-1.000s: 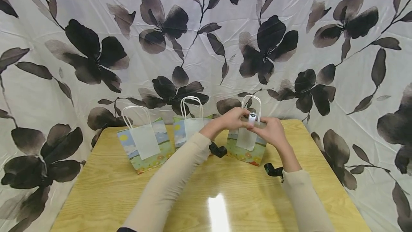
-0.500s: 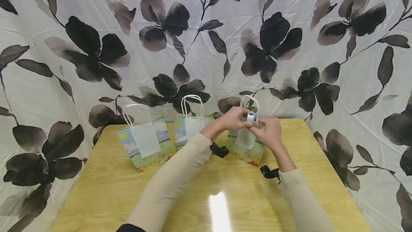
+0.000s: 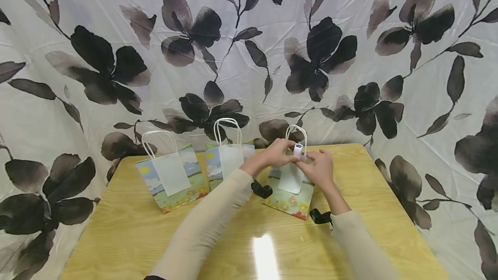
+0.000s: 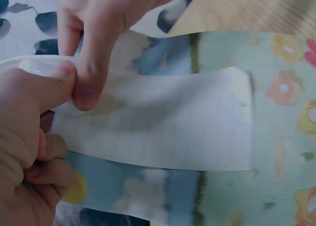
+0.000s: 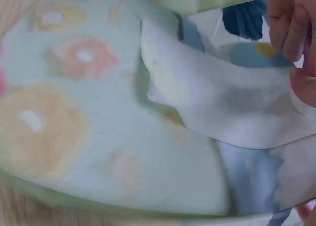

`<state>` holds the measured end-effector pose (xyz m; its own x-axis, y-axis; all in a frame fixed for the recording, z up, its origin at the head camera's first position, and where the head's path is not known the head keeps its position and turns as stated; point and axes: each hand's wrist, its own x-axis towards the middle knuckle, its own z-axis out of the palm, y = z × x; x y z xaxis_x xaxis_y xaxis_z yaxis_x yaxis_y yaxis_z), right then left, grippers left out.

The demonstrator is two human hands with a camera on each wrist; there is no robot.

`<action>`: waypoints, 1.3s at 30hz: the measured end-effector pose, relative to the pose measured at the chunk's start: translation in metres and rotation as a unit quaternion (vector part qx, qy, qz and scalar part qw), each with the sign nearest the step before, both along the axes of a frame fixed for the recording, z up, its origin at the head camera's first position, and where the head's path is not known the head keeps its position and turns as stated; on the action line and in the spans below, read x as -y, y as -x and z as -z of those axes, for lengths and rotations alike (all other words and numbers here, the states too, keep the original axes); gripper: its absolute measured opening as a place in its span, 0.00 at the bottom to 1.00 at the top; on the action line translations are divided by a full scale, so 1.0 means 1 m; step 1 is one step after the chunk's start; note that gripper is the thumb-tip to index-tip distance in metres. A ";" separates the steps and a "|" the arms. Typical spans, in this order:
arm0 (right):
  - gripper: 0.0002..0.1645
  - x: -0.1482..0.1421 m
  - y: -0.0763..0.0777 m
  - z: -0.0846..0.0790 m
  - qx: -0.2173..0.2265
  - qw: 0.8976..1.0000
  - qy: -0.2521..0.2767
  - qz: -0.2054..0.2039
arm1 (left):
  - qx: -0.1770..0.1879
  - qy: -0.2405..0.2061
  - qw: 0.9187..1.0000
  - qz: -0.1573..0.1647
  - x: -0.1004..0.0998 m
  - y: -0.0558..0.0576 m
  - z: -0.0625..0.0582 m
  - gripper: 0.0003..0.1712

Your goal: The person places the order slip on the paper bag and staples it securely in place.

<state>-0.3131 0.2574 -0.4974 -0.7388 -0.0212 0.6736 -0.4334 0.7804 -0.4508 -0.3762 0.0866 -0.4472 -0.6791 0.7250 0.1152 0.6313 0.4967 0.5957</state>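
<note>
At the table's right, a paper gift bag [image 3: 289, 202] printed with flowers and sky leans back, a blank white paper tag [image 3: 291, 179] hanging down its front. At its top edge my left hand [image 3: 278, 152] pinches a small white stapler-like object [image 3: 298, 149] with a shiny end; its exact kind is hard to make out. Beside it, my right hand [image 3: 320, 167] grips the bag's top edge, its thumb [image 4: 91, 82] against the paper tag [image 4: 163, 119] and next to the left thumb. In the right wrist view the left hand's fingers [image 5: 296, 33] are curled.
Two similar bags, one at the left [image 3: 173, 180] and one in the middle [image 3: 221, 161], stand on the wooden table [image 3: 233, 245], each with white rope handles and a white tag. A floral cloth [image 3: 249, 46] hangs right behind the table.
The right-hand bag has come nearer to me, with its base sliding forward, and both hands have moved slightly down and left with it. Their hold looks the same. The view has shifted a little.
</note>
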 end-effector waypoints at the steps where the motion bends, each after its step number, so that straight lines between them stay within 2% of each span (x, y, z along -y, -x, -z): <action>1: 0.20 0.001 -0.002 0.000 0.018 1.000 -0.001 0.006 | -0.003 0.006 1.000 0.002 0.000 -0.001 0.001 0.12; 4: 0.19 0.001 -0.008 -0.004 0.075 0.997 -0.003 0.020 | -0.018 0.031 0.999 0.023 0.002 -0.003 -0.003 0.13; 6: 0.20 0.001 -0.009 -0.010 0.105 0.994 -0.015 0.021 | -0.027 0.045 0.998 0.033 0.004 -0.003 -0.010 0.12; 10: 0.22 0.004 -0.004 -0.022 0.128 0.991 -0.027 0.006 | -0.030 0.054 0.997 0.041 0.013 0.001 -0.024 0.13; 19: 0.22 0.002 -0.006 -0.027 0.131 0.990 -0.011 -0.050 | -0.024 0.045 0.998 0.046 0.020 -0.006 -0.035 0.15; 25: 0.15 -0.006 -0.005 -0.033 0.077 0.994 0.014 -0.081 | -0.028 -0.009 0.999 0.019 0.034 -0.017 -0.056 0.24; 29: 0.11 -0.008 -0.002 -0.036 0.043 0.995 0.042 -0.082 | -0.037 -0.043 0.998 0.021 0.058 -0.036 -0.067 0.28; 32: 0.09 -0.010 -0.001 -0.036 0.044 0.995 0.053 -0.077 | -0.040 -0.047 0.998 0.027 0.079 -0.059 -0.065 0.26; 35: 0.07 -0.012 0.001 -0.036 0.056 0.994 0.055 -0.072 | -0.015 -0.056 0.998 0.030 0.102 -0.085 -0.054 0.25; 39: 0.06 -0.013 -0.001 -0.038 0.057 0.994 0.053 -0.077 | 0.047 -0.087 0.995 0.026 0.136 -0.121 -0.028 0.22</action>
